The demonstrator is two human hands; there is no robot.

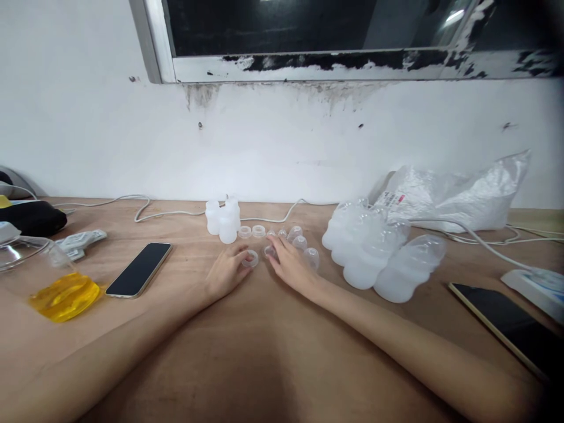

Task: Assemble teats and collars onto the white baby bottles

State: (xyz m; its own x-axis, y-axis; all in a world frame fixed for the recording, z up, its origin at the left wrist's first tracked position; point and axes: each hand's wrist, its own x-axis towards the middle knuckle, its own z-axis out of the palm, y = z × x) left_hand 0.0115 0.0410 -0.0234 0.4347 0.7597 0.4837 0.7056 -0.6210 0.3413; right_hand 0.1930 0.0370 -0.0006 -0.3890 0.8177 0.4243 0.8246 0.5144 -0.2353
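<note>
My left hand (pixel 227 271) pinches a translucent screw ring (pixel 251 258) between thumb and fingers, at the tabletop. Close beside it, my right hand (pixel 291 264) has its thumb and fingertips on a small clear piece (pixel 269 251), partly hidden by the fingers. Two more screw rings (pixel 258 231) lie just beyond the hands. Several clear dome caps (pixel 311 258) are grouped behind and beside my right hand, some covered by it. At the back left of them stand several small frosted white bottles (pixel 228 226) without caps.
Several frosted bottles with clear domes (pixel 365 252) stand to the right, before a plastic bag (pixel 453 194). Phones lie left (pixel 140 270) and right (pixel 497 323). A clear jug (pixel 48 282) with yellow liquid is far left. A white cable (pixel 273 220) runs along the wall.
</note>
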